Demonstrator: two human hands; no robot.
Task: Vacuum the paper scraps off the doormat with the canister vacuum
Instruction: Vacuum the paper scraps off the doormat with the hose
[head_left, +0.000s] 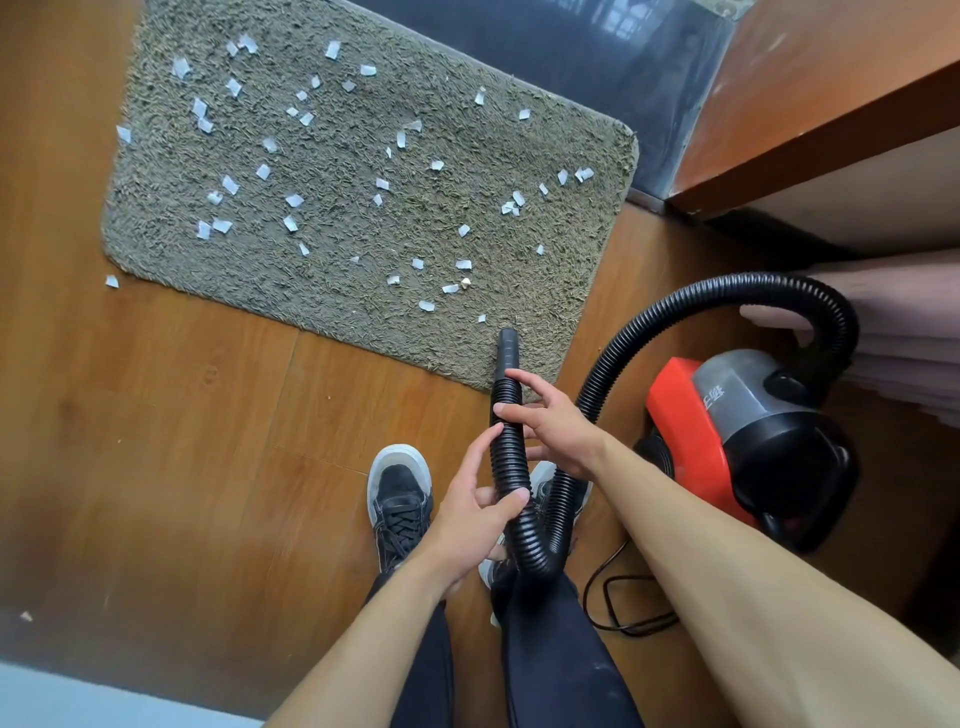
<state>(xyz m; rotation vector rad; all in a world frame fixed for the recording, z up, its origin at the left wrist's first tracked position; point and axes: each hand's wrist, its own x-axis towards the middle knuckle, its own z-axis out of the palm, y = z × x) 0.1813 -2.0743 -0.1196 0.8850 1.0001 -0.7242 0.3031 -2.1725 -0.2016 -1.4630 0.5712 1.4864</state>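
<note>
I see a brown wooden floor (182, 415) with a shaggy grey doormat (337, 291) strewn with white paper scraps (294, 200); one scrap lies on the floor off its left edge. The red-and-black canister vacuum (737, 436) sits on the floor to the right. The left hand (467, 514) and right hand (550, 421) both grip its ribbed hose (727, 291), with the nozzle (507, 348) over the mat's near edge.

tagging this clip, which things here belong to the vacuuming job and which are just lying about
Job: grey shaggy doormat; white paper scraps; black ribbed hose, held by left hand and right hand; red and black canister vacuum.
Lying about: black lace-up sneaker; brown wooden shelf; pale pink layered fabric.
</note>
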